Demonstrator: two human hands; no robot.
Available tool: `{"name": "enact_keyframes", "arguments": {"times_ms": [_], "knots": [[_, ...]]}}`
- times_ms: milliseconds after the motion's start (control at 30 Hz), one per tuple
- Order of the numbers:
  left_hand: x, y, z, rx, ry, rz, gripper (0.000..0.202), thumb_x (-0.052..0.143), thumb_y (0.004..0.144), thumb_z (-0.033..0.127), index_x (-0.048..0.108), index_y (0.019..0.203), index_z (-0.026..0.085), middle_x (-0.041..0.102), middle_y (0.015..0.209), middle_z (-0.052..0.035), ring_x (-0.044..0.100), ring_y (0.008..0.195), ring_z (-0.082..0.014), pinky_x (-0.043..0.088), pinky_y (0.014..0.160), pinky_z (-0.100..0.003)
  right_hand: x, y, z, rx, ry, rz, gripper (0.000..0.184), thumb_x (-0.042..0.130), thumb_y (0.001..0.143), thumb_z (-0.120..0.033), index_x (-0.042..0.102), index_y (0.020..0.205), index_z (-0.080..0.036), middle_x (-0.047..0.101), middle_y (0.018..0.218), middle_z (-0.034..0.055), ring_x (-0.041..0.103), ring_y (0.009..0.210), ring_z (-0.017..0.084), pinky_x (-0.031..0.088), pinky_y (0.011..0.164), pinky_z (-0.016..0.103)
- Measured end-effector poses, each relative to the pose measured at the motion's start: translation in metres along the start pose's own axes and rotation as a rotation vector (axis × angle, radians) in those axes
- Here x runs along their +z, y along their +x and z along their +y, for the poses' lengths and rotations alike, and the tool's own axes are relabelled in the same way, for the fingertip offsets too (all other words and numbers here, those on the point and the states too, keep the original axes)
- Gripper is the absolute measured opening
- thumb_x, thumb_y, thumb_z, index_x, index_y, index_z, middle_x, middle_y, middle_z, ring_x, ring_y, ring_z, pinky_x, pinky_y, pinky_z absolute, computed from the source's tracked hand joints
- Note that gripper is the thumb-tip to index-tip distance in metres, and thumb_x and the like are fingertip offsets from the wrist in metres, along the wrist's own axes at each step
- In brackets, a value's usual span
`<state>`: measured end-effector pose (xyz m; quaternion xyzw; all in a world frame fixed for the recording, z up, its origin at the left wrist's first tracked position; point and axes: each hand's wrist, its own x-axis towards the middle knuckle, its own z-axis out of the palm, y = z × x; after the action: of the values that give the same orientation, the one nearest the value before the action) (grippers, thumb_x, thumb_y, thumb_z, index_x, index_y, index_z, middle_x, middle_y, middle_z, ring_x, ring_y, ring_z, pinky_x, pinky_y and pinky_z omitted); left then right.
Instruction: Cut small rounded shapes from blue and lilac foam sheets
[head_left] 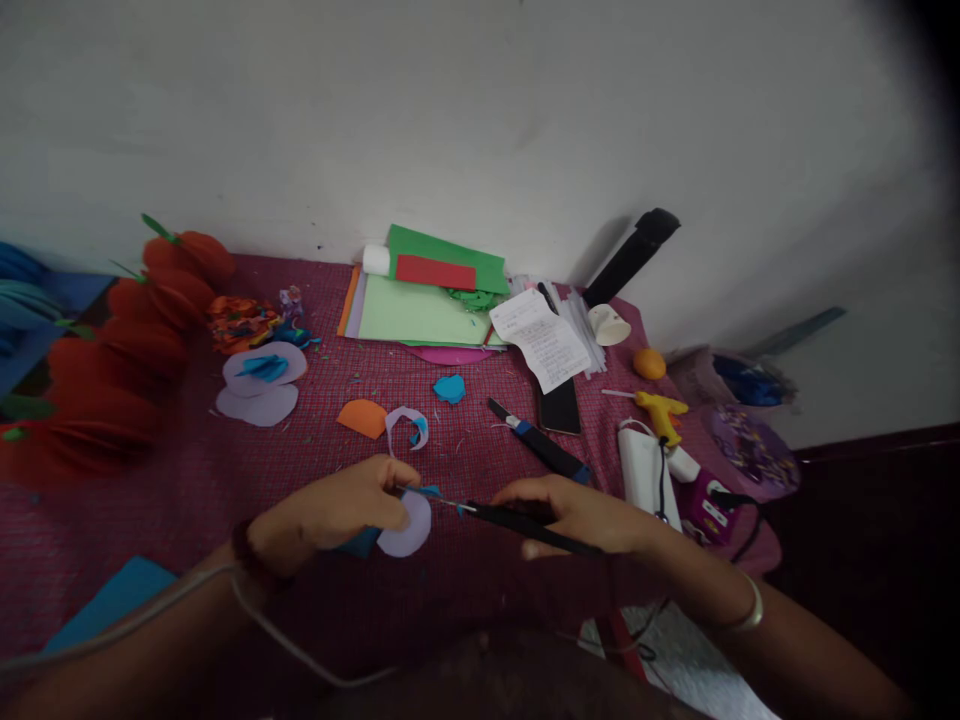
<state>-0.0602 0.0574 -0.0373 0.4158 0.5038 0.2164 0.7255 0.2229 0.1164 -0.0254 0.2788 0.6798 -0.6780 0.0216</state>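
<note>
In front of me my left hand [375, 500] pinches a round lilac paper piece [407, 527] together with some blue paper [431, 491]. My right hand [566, 515] is closed round black-handled scissors [517, 518], their blades pointing left at the blue paper by my left fingers. Just beyond my left hand lie a lilac paper ring [390, 425] and an orange paper piece [363, 418]. A scalloped blue paper cutout [449, 389] rests farther back. Beyond my right hand lies a dark blue utility knife [551, 450].
Red-orange paper pumpkins [97, 410] line the left side. Coloured sheets [420, 315] are stacked by the wall. To the right are a handwritten note [541, 340], a phone [561, 408], a yellow glue gun [661, 413], an orange fruit [649, 363] and a power strip [649, 472].
</note>
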Motion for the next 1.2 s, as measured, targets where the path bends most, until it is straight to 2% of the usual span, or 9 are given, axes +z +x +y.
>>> {"name": "enact_keyframes", "arguments": {"times_ms": [267, 433, 500, 567, 733, 867, 967, 1067, 1200], "knots": [[-0.004, 0.002, -0.001, 0.005, 0.066, -0.035, 0.008, 0.058, 0.053, 0.019, 0.061, 0.06, 0.017, 0.049, 0.051, 0.005, 0.036, 0.046, -0.0093, 0.023, 0.043, -0.021, 0.002, 0.002, 0.001, 0.016, 0.018, 0.007, 0.042, 0.076, 0.076, -0.034, 0.065, 0.113, -0.017, 0.054, 0.082, -0.0007, 0.046, 0.07, 0.011, 0.038, 0.06, 0.023], [-0.003, -0.002, -0.002, 0.044, 0.12, -0.05, 0.01, 0.058, 0.056, 0.02, 0.062, 0.065, 0.017, 0.052, 0.054, 0.0042, 0.039, 0.047, -0.0096, 0.027, 0.044, -0.021, 0.001, -0.001, 0.004, 0.012, 0.053, 0.045, 0.046, 0.077, 0.075, -0.033, 0.065, 0.117, -0.018, 0.059, 0.088, 0.0002, 0.051, 0.075, 0.012, 0.041, 0.065, 0.024], [0.001, -0.006, -0.002, 0.111, 0.19, 0.019, 0.006, 0.058, 0.061, 0.021, 0.061, 0.064, 0.017, 0.051, 0.053, 0.0045, 0.041, 0.047, -0.0098, 0.03, 0.045, -0.021, 0.001, -0.003, 0.006, 0.03, 0.041, 0.094, 0.049, 0.077, 0.075, -0.034, 0.064, 0.119, -0.018, 0.062, 0.092, 0.0012, 0.054, 0.078, 0.013, 0.044, 0.069, 0.024], [0.006, -0.011, -0.001, 0.293, 0.335, 0.196, 0.009, 0.058, 0.07, 0.021, 0.059, 0.062, 0.017, 0.054, 0.056, 0.0031, 0.048, 0.051, -0.0109, 0.037, 0.048, -0.022, 0.001, -0.005, 0.008, 0.048, -0.021, 0.154, 0.048, 0.075, 0.075, -0.033, 0.064, 0.12, -0.018, 0.065, 0.098, 0.0023, 0.058, 0.084, 0.015, 0.046, 0.074, 0.026], [0.007, -0.026, -0.005, 1.056, 0.79, 0.664, 0.016, 0.058, 0.083, 0.009, 0.069, 0.089, 0.019, 0.072, 0.093, -0.0055, 0.067, 0.084, -0.0169, 0.053, 0.076, -0.029, 0.008, -0.012, 0.021, 0.004, -0.395, 0.348, 0.044, 0.063, 0.08, -0.016, 0.062, 0.124, -0.021, 0.068, 0.108, 0.0056, 0.062, 0.096, 0.02, 0.048, 0.087, 0.031], [-0.001, -0.038, -0.012, 1.295, 1.049, 0.796, 0.03, 0.058, 0.081, 0.004, 0.066, 0.106, 0.019, 0.072, 0.101, -0.0084, 0.066, 0.095, -0.0213, 0.054, 0.084, -0.035, 0.015, -0.017, 0.035, 0.041, -0.669, 0.474, 0.054, 0.056, 0.08, -0.009, 0.055, 0.133, -0.022, 0.063, 0.119, 0.0096, 0.06, 0.108, 0.023, 0.045, 0.099, 0.037], [0.0, -0.042, -0.014, 1.314, 1.118, 0.805, 0.034, 0.058, 0.081, 0.003, 0.066, 0.11, 0.021, 0.073, 0.103, -0.0073, 0.066, 0.098, -0.0219, 0.055, 0.085, -0.036, 0.019, -0.018, 0.043, 0.074, -0.769, 0.51, 0.057, 0.057, 0.08, -0.009, 0.051, 0.136, -0.02, 0.06, 0.121, 0.0115, 0.059, 0.11, 0.024, 0.045, 0.1, 0.039], [0.007, -0.038, -0.011, 1.234, 0.95, 0.817, 0.025, 0.062, 0.079, 0.007, 0.071, 0.098, 0.022, 0.075, 0.096, -0.0053, 0.069, 0.09, -0.0211, 0.056, 0.08, -0.033, 0.023, -0.016, 0.046, 0.067, -0.824, 0.521, 0.054, 0.057, 0.081, -0.009, 0.053, 0.134, -0.02, 0.061, 0.117, 0.0107, 0.06, 0.108, 0.023, 0.046, 0.099, 0.038], [0.021, -0.025, -0.005, 0.683, 0.27, 0.772, 0.01, 0.064, 0.076, 0.022, 0.066, 0.066, 0.019, 0.066, 0.06, 0.0008, 0.062, 0.053, -0.0142, 0.048, 0.05, -0.024, 0.028, -0.014, 0.049, 0.057, -0.881, 0.536, 0.051, 0.056, 0.082, -0.008, 0.055, 0.132, -0.019, 0.062, 0.116, 0.0103, 0.059, 0.107, 0.024, 0.047, 0.099, 0.039]]}}
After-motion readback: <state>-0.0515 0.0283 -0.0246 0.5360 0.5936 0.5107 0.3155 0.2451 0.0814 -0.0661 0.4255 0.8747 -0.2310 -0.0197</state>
